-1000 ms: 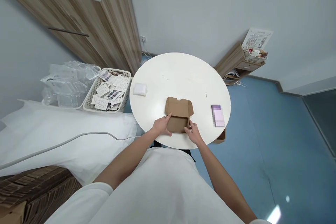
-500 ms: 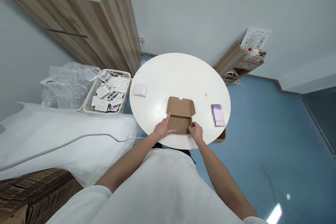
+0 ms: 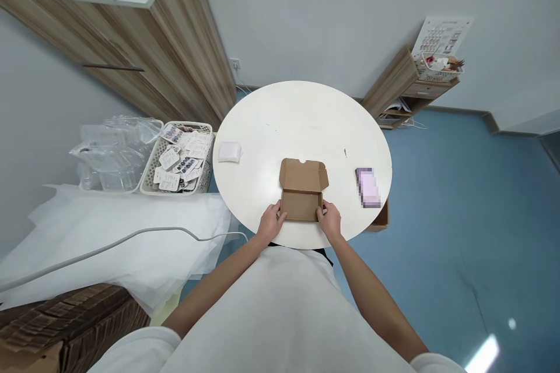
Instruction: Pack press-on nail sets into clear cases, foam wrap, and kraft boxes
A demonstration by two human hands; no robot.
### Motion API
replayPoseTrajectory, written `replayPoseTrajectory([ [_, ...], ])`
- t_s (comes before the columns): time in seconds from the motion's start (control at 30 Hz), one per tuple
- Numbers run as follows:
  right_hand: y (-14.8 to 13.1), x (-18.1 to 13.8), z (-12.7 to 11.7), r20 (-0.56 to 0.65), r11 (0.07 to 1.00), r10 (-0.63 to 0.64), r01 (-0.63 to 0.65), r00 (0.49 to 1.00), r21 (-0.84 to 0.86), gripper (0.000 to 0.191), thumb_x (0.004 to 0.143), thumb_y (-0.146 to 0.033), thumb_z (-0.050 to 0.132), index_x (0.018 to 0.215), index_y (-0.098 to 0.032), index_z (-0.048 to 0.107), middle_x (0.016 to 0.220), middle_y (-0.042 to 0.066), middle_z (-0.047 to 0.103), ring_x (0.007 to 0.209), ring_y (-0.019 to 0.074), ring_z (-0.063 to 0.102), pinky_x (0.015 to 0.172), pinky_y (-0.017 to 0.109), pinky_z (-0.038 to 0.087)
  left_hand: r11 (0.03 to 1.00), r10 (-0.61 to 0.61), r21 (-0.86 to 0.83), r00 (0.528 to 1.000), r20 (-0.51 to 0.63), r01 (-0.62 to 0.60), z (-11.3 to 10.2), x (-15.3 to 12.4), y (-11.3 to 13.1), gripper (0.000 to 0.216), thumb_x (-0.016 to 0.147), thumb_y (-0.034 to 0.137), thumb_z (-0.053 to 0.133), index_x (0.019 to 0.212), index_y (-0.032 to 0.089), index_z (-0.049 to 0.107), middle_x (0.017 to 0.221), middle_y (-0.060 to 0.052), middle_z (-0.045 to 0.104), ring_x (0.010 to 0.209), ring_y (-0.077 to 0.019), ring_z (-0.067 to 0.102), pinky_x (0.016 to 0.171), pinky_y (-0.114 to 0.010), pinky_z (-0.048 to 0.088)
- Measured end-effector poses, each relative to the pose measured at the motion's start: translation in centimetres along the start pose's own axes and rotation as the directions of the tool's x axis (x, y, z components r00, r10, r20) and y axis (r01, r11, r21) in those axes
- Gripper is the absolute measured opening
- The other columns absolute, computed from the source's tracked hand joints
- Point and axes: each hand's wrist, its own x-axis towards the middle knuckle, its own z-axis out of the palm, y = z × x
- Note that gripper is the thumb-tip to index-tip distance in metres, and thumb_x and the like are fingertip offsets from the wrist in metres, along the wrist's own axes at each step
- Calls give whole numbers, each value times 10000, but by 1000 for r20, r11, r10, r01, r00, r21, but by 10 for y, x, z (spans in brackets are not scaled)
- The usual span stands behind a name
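A brown cardboard box lies near the front edge of the round white table, its lid folded back away from me and its shallow tray facing up with nothing in it. My left hand grips the left side wall, thumb on the inner side and fingers outside. On the opposite wall, my right hand pinches the cardboard the same way. To the right is a pixelated purple-and-white item. A small white packet rests at the table's left.
Left of the table stand a white basket of printed cards and a basket of clear plastic packaging. White sheeting with a grey cable lies below them, above stacked brown cardboard. A small wooden cabinet stands at the back right.
My left hand has shifted from the box's inner left part to its outer left side. The left side wall now stands up. My right hand stays at the right wall.
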Motion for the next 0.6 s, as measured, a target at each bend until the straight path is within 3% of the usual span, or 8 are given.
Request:
replayPoseTrajectory([
  [0.27,18,-4,-19,150,926,68,-118,986,359,462,775,-403,391,1180,-207,490,1007,70,564,709,159,530,623,315,462,994,-51,-97,996,-67,44,15,-5,8,420,842,291,335,1249,208,393,939,-55,570,863,-160,539,764,-298,449],
  [0.47,36,29,-30,205,837,126,-215,971,503,475,736,-383,455,1156,-171,513,1048,90,554,712,147,540,614,301,490,991,-87,-112,989,-117,74,26,24,33,425,832,283,351,1222,135,437,974,-93,573,890,-170,539,799,-306,442],
  [0.6,39,53,-30,218,833,100,-202,971,515,481,726,-386,476,1149,-161,513,1031,91,565,703,143,543,671,316,483,979,-181,-126,972,-148,163,26,42,47,406,840,273,343,1224,183,439,1048,-77,561,915,-169,531,830,-323,430],
])
